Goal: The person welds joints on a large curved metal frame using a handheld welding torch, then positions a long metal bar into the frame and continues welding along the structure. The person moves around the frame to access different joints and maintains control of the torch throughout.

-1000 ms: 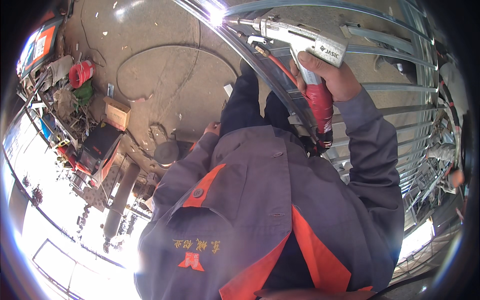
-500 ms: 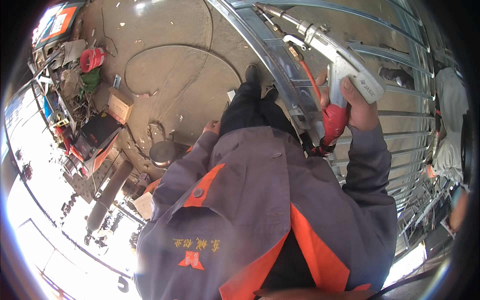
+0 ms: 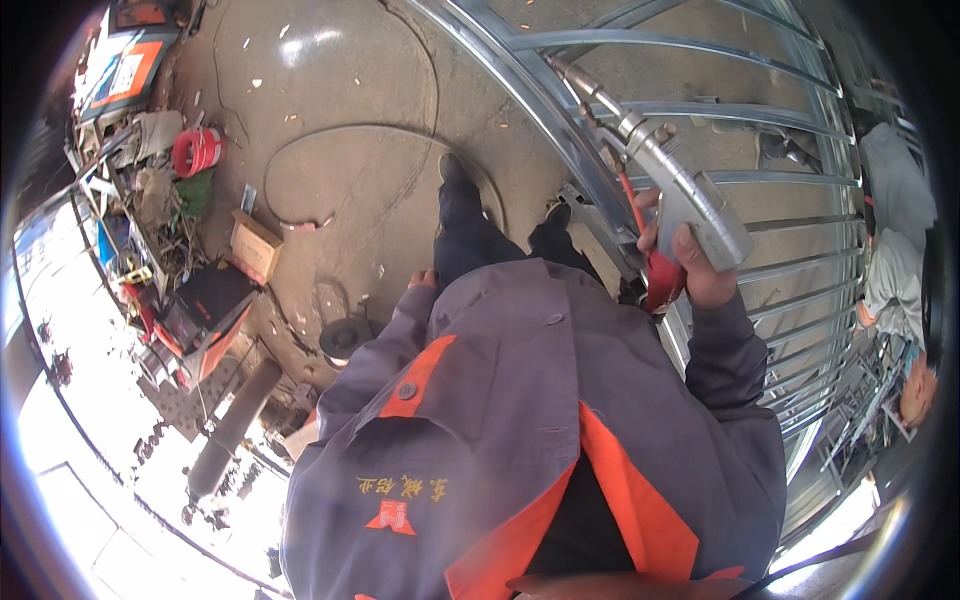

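Observation:
My right hand (image 3: 700, 272) is wrapped round the grip of a silver handheld welding gun (image 3: 690, 205) with red wrapping (image 3: 663, 282) below the grip. The gun's narrow nozzle points up and left, over the shiny rails of a metal frame (image 3: 560, 125). A thin red hose (image 3: 633, 200) runs along the gun's left side. Low beside my left thigh hangs my left hand (image 3: 423, 279), partly covered by the sleeve. Only its knuckle side shows; the fingers are hidden, and I see nothing held.
Barred metal frames stretch along the right, with a person in grey clothes (image 3: 890, 200) beyond. A cable loop (image 3: 350, 127) lies on the floor ahead. On the left are a red bucket (image 3: 197, 152), a cardboard box (image 3: 256, 246), a dark spool (image 3: 343, 338) and a grey cylinder (image 3: 232, 428).
The welding gun and my right hand have come lower in view, and the gun has turned slightly. My legs have shifted apart in a step. My left hand stays by my thigh.

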`<move>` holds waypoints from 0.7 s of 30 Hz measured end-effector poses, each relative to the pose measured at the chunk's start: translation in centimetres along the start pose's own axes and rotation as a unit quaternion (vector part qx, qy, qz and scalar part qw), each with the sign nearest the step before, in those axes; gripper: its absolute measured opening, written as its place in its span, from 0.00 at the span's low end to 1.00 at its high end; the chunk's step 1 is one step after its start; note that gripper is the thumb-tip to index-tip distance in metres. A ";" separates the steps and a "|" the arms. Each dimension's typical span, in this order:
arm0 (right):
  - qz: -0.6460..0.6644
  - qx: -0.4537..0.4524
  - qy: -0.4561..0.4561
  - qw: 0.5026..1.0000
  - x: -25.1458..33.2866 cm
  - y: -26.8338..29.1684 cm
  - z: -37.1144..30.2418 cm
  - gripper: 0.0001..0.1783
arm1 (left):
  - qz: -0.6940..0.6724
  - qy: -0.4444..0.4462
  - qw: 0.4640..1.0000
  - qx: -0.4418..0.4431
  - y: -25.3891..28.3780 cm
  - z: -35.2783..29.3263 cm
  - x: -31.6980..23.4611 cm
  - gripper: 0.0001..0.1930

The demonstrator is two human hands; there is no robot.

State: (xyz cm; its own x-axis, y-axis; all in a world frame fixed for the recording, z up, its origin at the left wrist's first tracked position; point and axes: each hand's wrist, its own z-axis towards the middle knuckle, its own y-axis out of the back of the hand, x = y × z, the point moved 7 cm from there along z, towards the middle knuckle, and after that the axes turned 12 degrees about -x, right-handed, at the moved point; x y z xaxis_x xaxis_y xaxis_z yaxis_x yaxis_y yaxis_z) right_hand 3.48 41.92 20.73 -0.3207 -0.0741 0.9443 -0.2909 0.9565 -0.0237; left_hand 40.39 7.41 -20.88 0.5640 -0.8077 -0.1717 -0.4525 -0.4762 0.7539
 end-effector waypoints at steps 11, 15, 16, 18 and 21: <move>-0.087 -0.100 -0.115 0.984 3.8 -11.2 3.4 0.22 | -0.417 0.264 0.870 0.015 10.9 12.4 10.2 0.24; -0.166 -0.084 -0.087 0.979 7.1 -12.5 6.7 0.20 | -0.388 0.225 0.893 0.022 13.7 14.3 9.0 0.23; -0.177 -0.080 -0.088 0.977 7.6 -12.7 7.7 0.20 | -0.369 0.211 0.905 0.029 14.1 14.6 8.8 0.22; -0.197 -0.071 -0.083 0.974 8.5 -12.8 9.9 0.20 | -0.319 0.145 0.936 0.023 15.4 15.4 8.0 0.22; -0.153 -0.065 -0.121 0.979 8.2 -12.6 14.1 0.16 | -0.267 0.070 0.961 0.002 17.1 16.3 7.3 0.23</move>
State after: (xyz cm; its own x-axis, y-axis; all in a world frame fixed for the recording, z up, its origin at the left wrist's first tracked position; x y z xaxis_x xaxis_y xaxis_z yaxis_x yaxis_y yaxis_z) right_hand -8.20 25.28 24.12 -0.4452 -0.4113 0.7954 -0.2933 0.9062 0.3044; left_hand 25.57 -12.31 -19.58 0.8039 -0.3939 -0.4456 -0.0756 -0.8109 0.5803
